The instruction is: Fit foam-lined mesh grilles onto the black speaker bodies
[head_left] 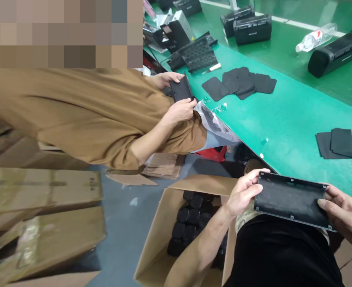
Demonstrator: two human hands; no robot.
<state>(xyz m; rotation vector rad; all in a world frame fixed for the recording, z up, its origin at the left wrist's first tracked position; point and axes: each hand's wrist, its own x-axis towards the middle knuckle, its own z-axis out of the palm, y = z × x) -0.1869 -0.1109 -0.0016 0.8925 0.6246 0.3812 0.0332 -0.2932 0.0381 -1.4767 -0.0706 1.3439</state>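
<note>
I see both of my hands gripping a flat black rectangular plastic panel (292, 199) over my lap, just off the near edge of the green worktable (298, 115). My left hand (243, 191) is closed on its left short end, thumb on top and fingers curled under. My right hand (345, 213) is clamped on the right short end, a finger lying across the face near that corner. The panel's long axis runs left to right, dipping slightly toward the right, and its recessed inner face with a raised rim and small screw tabs looks up at me.

Below my left forearm stands an open brown cardboard box (164, 231) on the floor, filled with stacked black rounded plastic parts (190, 223). On the table, near its near edge to the right, lie two dark grey square foam pads (335, 143); further along sits a spread pile of the same dark pads (241, 83). Toward the far edge I see black oblong speaker housings (337, 52) and a clear plastic bottle (315, 38) lying on its side.

To my left a person in a brown shirt (89, 111) leans at the table edge, both hands on a small black panel (180, 89). More brown cartons (44, 223) sit on the floor at far left.
</note>
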